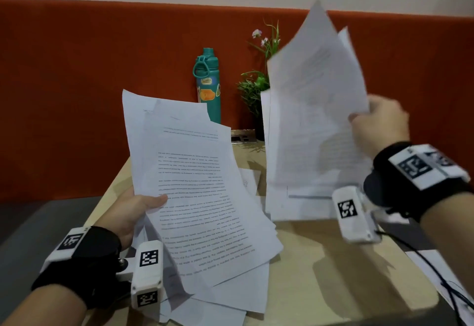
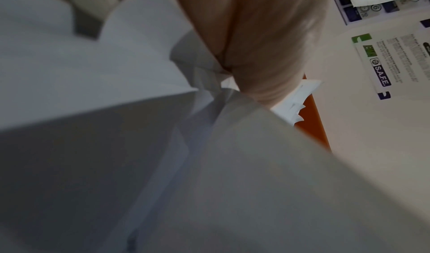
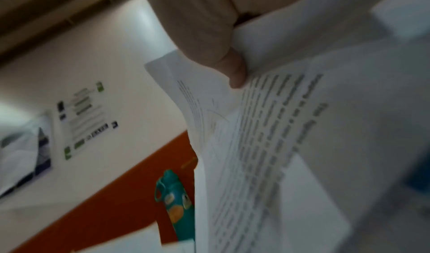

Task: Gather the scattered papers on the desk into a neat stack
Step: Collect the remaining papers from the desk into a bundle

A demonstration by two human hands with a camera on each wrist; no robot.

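My left hand (image 1: 138, 207) grips a fanned bundle of printed papers (image 1: 200, 192) by its left edge, thumb on top, tilted up above the desk. In the left wrist view the thumb (image 2: 263, 54) presses on those sheets (image 2: 116, 110). My right hand (image 1: 379, 123) pinches a second bunch of papers (image 1: 315, 120) by the right edge and holds it raised and blurred. The right wrist view shows a finger (image 3: 232, 69) on the printed sheets (image 3: 267, 128). One paper (image 1: 250, 179) lies flat on the desk between the bundles. Another sheet (image 1: 436, 269) lies at the right edge.
The light wooden desk (image 1: 333, 269) stands against an orange partition (image 1: 102, 82). A teal water bottle (image 1: 208, 84) and a small potted plant (image 1: 256, 87) stand at the back. A socket panel (image 1: 243, 137) sits behind the papers. Posters (image 2: 384, 64) hang on the wall.
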